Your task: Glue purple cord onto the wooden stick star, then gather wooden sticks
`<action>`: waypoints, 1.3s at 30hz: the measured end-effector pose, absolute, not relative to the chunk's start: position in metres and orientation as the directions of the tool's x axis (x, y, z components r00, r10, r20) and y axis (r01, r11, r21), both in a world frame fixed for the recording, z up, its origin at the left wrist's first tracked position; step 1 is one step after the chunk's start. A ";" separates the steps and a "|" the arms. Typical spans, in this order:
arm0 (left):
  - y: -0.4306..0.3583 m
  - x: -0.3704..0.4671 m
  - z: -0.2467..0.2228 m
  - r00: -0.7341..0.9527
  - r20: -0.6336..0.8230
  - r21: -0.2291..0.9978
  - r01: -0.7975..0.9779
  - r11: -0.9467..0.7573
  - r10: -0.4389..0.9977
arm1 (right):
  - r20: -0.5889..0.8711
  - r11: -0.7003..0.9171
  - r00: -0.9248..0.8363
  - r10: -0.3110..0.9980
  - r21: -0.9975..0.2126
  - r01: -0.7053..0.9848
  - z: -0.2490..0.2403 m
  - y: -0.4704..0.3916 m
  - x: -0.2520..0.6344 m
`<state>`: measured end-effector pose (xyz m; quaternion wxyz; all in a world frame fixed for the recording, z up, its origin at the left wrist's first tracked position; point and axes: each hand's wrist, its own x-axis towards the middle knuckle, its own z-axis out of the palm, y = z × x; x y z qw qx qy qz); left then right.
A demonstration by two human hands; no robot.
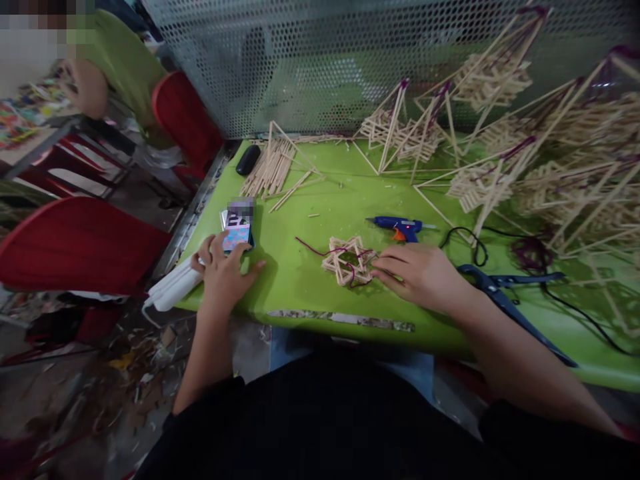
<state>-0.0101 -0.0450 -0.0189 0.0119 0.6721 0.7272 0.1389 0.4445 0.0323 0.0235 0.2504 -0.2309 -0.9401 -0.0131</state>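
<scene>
My left hand (223, 270) is spread at the near edge of a phone (237, 232) with a lit screen, fingertips over or touching it; it holds nothing. In front of me lies a small star-shaped lattice of wooden sticks (341, 272) with purple cord (311, 248) tied on it, one loose end trailing left. My right hand (417, 272) reaches in from the right, its fingers closed on the lattice's right edge. Just beyond that hand rests a blue glue gun (397, 227) with an orange trigger, its nozzle pointing left.
Loose wooden sticks (273, 167) and a black case (249, 160) lie at the back left. Finished stick lanterns (480, 180) crowd the right. Large blue cutters (515, 307) and a black cable lie beside my right forearm. Red chairs (75, 243) and a seated person (120, 73) are left.
</scene>
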 end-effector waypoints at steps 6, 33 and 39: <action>-0.040 0.026 -0.001 0.234 0.397 0.179 0.929 -0.325 0.888 | 0.485 0.897 -0.770 0.416 -0.081 0.434 0.024 0.032 0.445; 0.092 0.112 0.019 0.790 0.180 0.643 0.356 -0.678 0.586 | 0.376 0.797 -0.702 0.604 -0.296 0.527 0.026 0.037 0.446; 0.094 0.115 0.002 0.795 0.126 0.661 0.379 -0.648 0.593 | 0.337 0.760 -0.686 0.645 -0.378 0.529 0.009 0.036 0.437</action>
